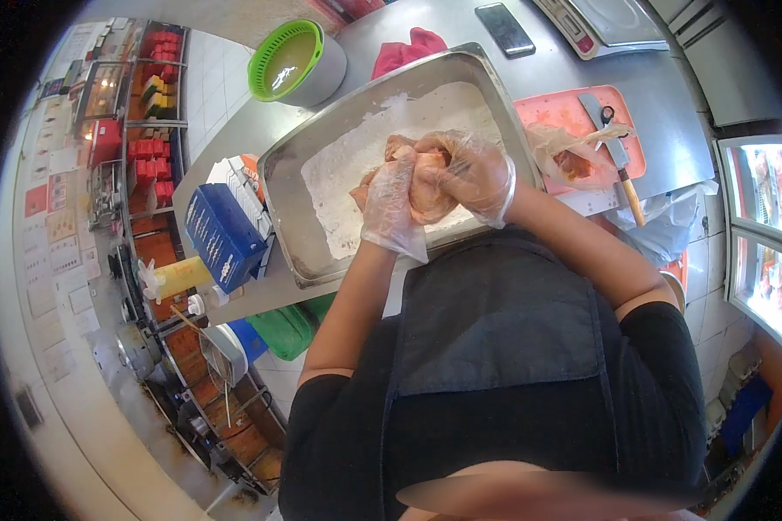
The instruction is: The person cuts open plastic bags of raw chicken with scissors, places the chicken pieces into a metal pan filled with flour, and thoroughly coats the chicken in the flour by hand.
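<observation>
Both my hands wear clear plastic gloves and hold one piece of raw poultry (430,195), likely chicken, above a deep steel pan (277,189). My left hand (394,198) grips its near left side. My right hand (472,172) is closed around its right side, with the fingertips partly hidden in the folds of skin. White flour (329,176) covers much of the pan's floor beneath the meat. Right of the pan lies a pink cutting board (541,104) with a wooden-handled knife (633,198), black-handled scissors (607,116) and a plastic bag (580,156) holding some reddish matter.
A green colander (255,70) sits in a grey bucket (329,71) of cloudy liquid behind the pan. Nearby are a red cloth (409,52), a phone (505,30) and a scale (577,36). A blue box (225,238) and a yellow-filled bottle (177,279) stand at the left edge.
</observation>
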Action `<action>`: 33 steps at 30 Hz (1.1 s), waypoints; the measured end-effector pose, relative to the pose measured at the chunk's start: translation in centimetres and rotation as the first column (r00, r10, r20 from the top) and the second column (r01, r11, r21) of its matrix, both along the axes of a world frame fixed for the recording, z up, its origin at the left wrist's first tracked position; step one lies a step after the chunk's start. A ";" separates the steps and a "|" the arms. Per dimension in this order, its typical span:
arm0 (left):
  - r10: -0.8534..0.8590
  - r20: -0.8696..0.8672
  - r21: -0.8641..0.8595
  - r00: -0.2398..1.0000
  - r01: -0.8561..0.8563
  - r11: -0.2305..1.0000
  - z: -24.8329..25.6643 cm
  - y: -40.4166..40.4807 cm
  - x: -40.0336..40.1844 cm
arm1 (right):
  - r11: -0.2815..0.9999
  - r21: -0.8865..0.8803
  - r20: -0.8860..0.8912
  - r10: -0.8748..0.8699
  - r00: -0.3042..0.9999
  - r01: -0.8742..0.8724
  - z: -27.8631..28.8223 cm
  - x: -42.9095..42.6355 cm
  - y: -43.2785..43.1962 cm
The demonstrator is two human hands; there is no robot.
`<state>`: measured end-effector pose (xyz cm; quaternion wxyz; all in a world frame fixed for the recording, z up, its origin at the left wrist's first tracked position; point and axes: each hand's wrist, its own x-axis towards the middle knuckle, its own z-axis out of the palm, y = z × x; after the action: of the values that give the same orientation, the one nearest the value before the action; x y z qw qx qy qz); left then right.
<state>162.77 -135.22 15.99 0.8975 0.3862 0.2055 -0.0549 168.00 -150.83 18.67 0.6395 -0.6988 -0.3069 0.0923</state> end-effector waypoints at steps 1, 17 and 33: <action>-0.027 0.073 0.152 0.997 0.015 0.988 0.1 0.1 -0.3 | 1.000 -0.005 0.025 -0.003 1.000 0.003 -0.1 0.0 0.0; -0.317 0.242 0.964 0.917 -0.190 0.187 3.6 0.5 -1.3 | 0.961 -0.249 0.426 0.221 0.877 -0.121 -0.1 -0.9 -0.5; -0.141 0.293 0.920 0.946 -0.239 0.309 6.6 -1.5 1.5 | 0.801 -0.595 0.366 0.208 0.907 0.056 1.3 -2.3 0.3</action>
<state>164.25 -136.69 22.55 0.5198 0.8354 0.0618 0.1674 165.75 -150.49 19.95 0.3046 -0.8532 -0.4192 0.0598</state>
